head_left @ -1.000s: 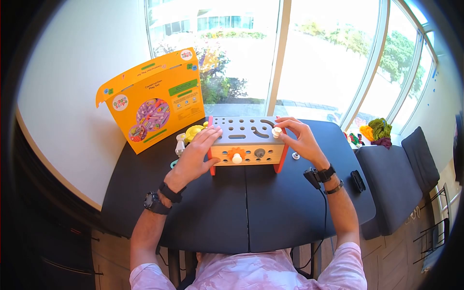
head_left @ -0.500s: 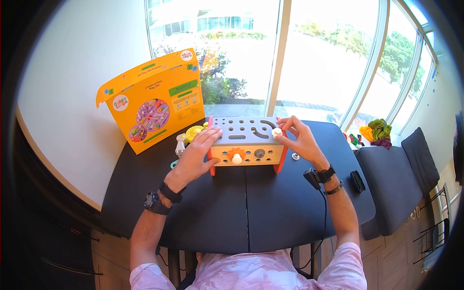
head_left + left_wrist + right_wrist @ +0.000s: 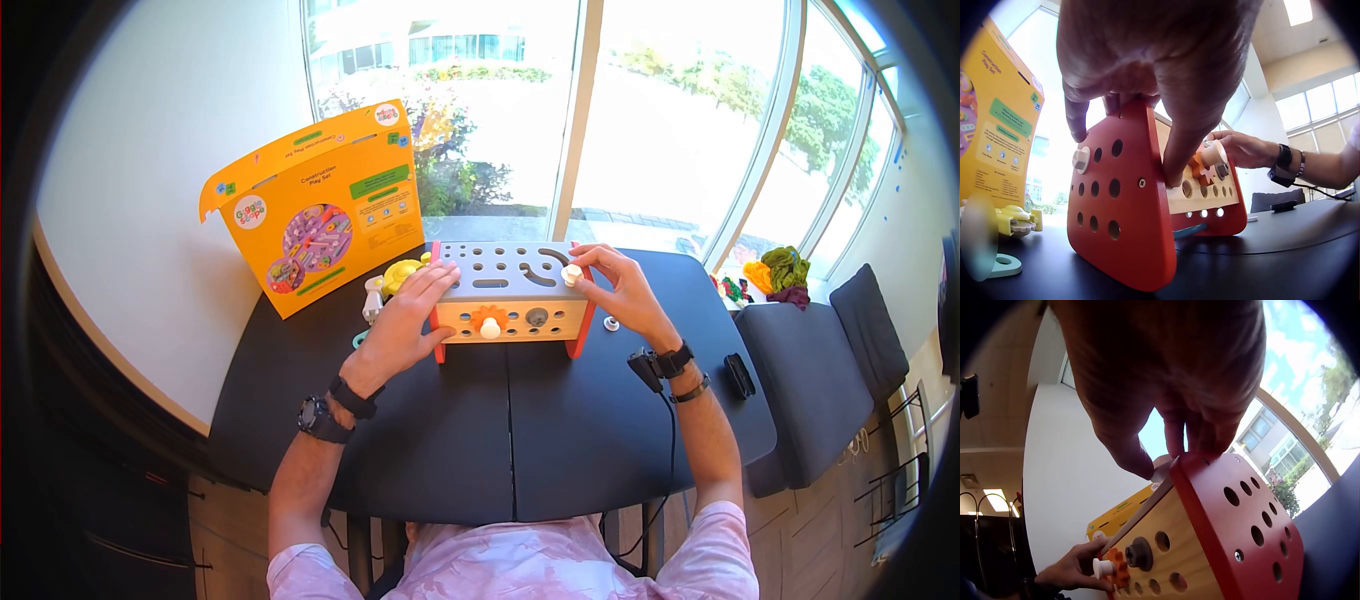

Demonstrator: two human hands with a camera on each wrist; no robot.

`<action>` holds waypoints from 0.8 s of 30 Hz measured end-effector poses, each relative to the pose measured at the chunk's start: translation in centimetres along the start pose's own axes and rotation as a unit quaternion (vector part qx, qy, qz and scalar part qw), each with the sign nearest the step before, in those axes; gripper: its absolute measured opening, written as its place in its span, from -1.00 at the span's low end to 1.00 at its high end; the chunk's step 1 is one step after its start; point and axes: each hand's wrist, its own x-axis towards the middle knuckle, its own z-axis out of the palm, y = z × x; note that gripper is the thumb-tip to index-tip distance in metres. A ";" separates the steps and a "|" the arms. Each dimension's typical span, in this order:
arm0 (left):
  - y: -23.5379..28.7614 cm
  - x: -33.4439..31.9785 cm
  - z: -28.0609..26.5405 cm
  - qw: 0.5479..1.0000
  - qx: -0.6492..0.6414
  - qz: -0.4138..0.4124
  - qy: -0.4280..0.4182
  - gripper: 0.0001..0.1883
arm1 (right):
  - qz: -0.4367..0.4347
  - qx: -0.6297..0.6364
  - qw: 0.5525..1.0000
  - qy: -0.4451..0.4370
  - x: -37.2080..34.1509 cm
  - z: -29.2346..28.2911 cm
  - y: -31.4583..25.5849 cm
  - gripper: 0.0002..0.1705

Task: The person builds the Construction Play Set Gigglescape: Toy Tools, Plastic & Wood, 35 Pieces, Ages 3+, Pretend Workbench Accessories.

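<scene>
A toy workbench [image 3: 505, 315] stands on the black table, with a grey holed top, a wooden front and red side panels. My left hand [image 3: 405, 320] grips its left end, fingers over the top and thumb against the front. At the top's right end, my right hand [image 3: 622, 285] pinches a white toy bolt [image 3: 571, 275] between thumb and fingers; the fingers partly hide it in the right wrist view. On the front sit an orange gear [image 3: 1119, 569] with a white peg [image 3: 1102, 569] through it and a grey bolt [image 3: 1139, 554]. Another white bolt [image 3: 1081, 160] is in the left red panel.
An open yellow box [image 3: 330, 215] stands at the back left. Yellow toy parts [image 3: 402, 273] and a light-coloured piece [image 3: 373, 300] lie left of the workbench. To its right are a small white piece [image 3: 612, 323] and a black case [image 3: 740, 376]. A cable [image 3: 673, 450] hangs from my right wrist.
My right fingers have shifted slightly around the white bolt, which stays at the top's right end. My left hand and the workbench have kept their places.
</scene>
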 end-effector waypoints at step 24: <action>0.2 0.0 0.0 1.000 0.006 -0.003 -0.001 -0.07 | -0.029 -0.053 0.996 0.062 0.1 0.9 0.2 -0.61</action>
